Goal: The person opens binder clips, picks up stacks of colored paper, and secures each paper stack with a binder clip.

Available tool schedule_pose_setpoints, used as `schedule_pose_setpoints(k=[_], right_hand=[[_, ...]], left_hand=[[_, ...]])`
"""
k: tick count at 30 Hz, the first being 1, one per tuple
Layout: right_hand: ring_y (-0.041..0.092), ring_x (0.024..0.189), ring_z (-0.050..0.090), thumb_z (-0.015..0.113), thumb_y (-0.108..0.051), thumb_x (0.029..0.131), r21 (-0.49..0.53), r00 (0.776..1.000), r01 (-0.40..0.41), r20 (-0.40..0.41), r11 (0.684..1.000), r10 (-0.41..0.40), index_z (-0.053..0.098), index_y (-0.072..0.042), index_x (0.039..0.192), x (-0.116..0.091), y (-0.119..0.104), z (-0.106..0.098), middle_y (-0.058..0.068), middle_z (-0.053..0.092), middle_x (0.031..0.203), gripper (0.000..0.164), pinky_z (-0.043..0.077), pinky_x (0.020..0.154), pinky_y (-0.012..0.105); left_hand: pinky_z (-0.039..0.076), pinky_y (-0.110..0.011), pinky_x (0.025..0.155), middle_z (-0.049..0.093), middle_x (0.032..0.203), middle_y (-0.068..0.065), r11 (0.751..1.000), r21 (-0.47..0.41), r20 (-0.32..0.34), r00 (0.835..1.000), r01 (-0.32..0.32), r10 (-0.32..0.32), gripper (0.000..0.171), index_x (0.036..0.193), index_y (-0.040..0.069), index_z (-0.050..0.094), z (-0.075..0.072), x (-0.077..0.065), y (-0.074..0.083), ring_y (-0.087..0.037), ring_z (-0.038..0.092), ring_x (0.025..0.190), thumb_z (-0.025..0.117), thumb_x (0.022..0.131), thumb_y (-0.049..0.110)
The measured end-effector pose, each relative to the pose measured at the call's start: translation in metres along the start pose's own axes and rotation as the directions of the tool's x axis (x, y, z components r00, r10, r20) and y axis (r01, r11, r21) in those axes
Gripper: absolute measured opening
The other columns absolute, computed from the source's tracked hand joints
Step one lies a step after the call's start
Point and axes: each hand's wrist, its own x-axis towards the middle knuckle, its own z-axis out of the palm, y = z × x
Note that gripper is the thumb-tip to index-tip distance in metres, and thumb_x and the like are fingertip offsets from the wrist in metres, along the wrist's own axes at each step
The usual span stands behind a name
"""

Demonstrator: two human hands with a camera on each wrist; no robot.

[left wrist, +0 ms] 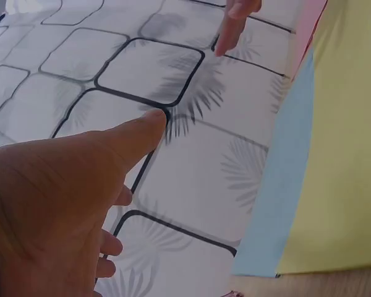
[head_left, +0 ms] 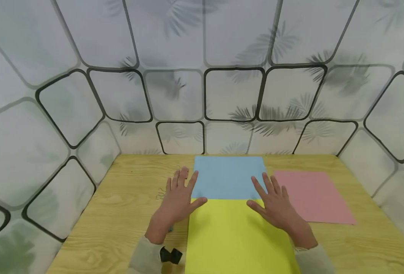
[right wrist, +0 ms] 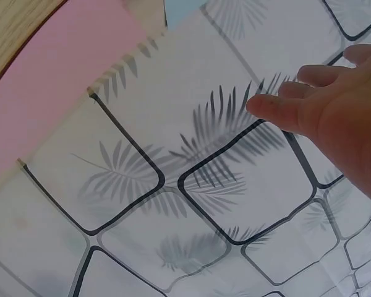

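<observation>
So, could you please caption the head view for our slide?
Left hand and right hand spread above a wood-grain table bearing a blue sheet, yellow sheet and pink sheet.

The table (head_left: pixel 119 213) shows a yellowish wood grain. Behind it and on both its sides stand whitish walls (head_left: pixel 178 89), patterned with dark rounded outlines (head_left: pixel 234 69) and grey leaves (head_left: pixel 281 41).

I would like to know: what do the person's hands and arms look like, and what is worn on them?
Both the left hand and right hand are bare, without gloves or visible rings. The left sleeve and right sleeve are pale greyish-beige. A black, bow-shaped piece shows at the left sleeve's edge.
</observation>
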Motion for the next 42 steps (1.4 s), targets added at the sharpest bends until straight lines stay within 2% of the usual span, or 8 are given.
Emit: schedule_pose_setpoints(k=[5, 11, 17, 21, 24, 31, 37, 42], right_hand=[[0.053, 0.146, 0.005, 0.052, -0.051, 0.100, -0.007, 1.000, 0.013, -0.004, 1.000, -0.013, 0.025, -0.010, 0.158, -0.003, 0.005, -0.001, 0.029, 0.010, 0.161, 0.076, 0.011, 0.107, 0.078], [0.055, 0.145, 0.008, 0.055, -0.048, 0.100, 0.013, 0.999, 0.040, -0.010, 0.999, -0.040, 0.028, -0.007, 0.157, -0.007, 0.005, -0.003, 0.030, 0.013, 0.160, 0.075, 0.015, 0.106, 0.078], [0.057, 0.144, 0.010, 0.056, -0.047, 0.099, 0.023, 0.999, 0.054, -0.002, 0.998, -0.054, 0.029, -0.006, 0.156, -0.008, 0.007, 0.004, 0.031, 0.013, 0.160, 0.075, 0.016, 0.106, 0.077], [0.057, 0.144, 0.011, 0.056, -0.047, 0.100, 0.032, 0.998, 0.066, 0.004, 0.997, -0.066, 0.028, -0.007, 0.156, -0.007, 0.008, 0.005, 0.031, 0.013, 0.160, 0.075, 0.017, 0.106, 0.076], [0.057, 0.144, 0.011, 0.056, -0.046, 0.100, 0.045, 0.998, 0.067, 0.015, 0.997, -0.067, 0.028, -0.006, 0.157, -0.007, 0.008, 0.006, 0.031, 0.012, 0.160, 0.075, 0.017, 0.107, 0.075], [0.059, 0.142, 0.014, 0.060, -0.050, 0.096, 0.047, 0.996, 0.065, 0.063, 0.997, -0.068, 0.029, -0.005, 0.156, -0.012, 0.012, 0.007, 0.034, 0.014, 0.158, 0.081, 0.021, 0.106, 0.075], [0.063, 0.139, 0.016, 0.070, -0.053, 0.086, 0.080, 0.982, 0.062, 0.175, 0.995, -0.075, 0.029, -0.002, 0.154, -0.017, 0.015, 0.003, 0.038, 0.015, 0.156, 0.094, 0.023, 0.104, 0.077], [0.066, 0.136, 0.016, 0.078, -0.051, 0.079, 0.127, 0.959, 0.079, 0.261, 0.989, -0.110, 0.028, 0.000, 0.154, -0.021, 0.018, 0.002, 0.040, 0.015, 0.154, 0.103, 0.024, 0.101, 0.078]], left_hand=[[0.012, -0.070, 0.114, 0.007, 0.162, -0.029, 0.996, -0.034, -0.003, 0.996, 0.085, -0.085, 0.079, 0.159, 0.010, 0.021, -0.008, -0.007, -0.024, -0.049, 0.008, 0.148, 0.055, 0.099, 0.049], [0.016, -0.073, 0.110, 0.008, 0.158, -0.035, 0.976, -0.080, 0.034, 0.979, 0.201, -0.199, 0.077, 0.158, 0.003, 0.020, -0.018, -0.032, -0.055, -0.056, 0.011, 0.144, 0.051, 0.102, 0.047], [0.028, -0.075, 0.102, 0.021, 0.150, -0.042, 0.958, -0.076, 0.064, 0.960, 0.277, -0.273, 0.074, 0.152, -0.005, 0.027, -0.030, -0.046, -0.076, -0.061, 0.021, 0.137, 0.051, 0.103, 0.044], [0.035, -0.073, 0.096, 0.031, 0.143, -0.042, 0.953, -0.074, 0.109, 0.952, 0.294, -0.285, 0.066, 0.142, -0.009, 0.040, -0.037, -0.048, -0.080, -0.061, 0.029, 0.132, 0.053, 0.102, 0.042], [0.039, -0.070, 0.092, 0.039, 0.135, -0.038, 0.949, -0.071, 0.172, 0.941, 0.306, -0.291, 0.056, 0.131, -0.008, 0.049, -0.040, -0.048, -0.080, -0.058, 0.036, 0.126, 0.054, 0.102, 0.040], [0.041, -0.065, 0.089, 0.050, 0.122, -0.032, 0.939, -0.067, 0.314, 0.900, 0.339, -0.302, 0.049, 0.122, -0.005, 0.053, -0.041, -0.046, -0.077, -0.051, 0.045, 0.115, 0.058, 0.100, 0.038], [0.045, -0.061, 0.087, 0.054, 0.118, -0.029, 0.932, -0.058, 0.355, 0.880, 0.358, -0.316, 0.050, 0.122, -0.006, 0.054, -0.044, -0.045, -0.075, -0.048, 0.050, 0.111, 0.061, 0.098, 0.038], [0.048, -0.054, 0.081, 0.057, 0.109, -0.022, 0.918, -0.066, 0.409, 0.850, 0.391, -0.333, 0.046, 0.116, -0.004, 0.055, -0.044, -0.045, -0.072, -0.039, 0.055, 0.100, 0.064, 0.096, 0.037]])
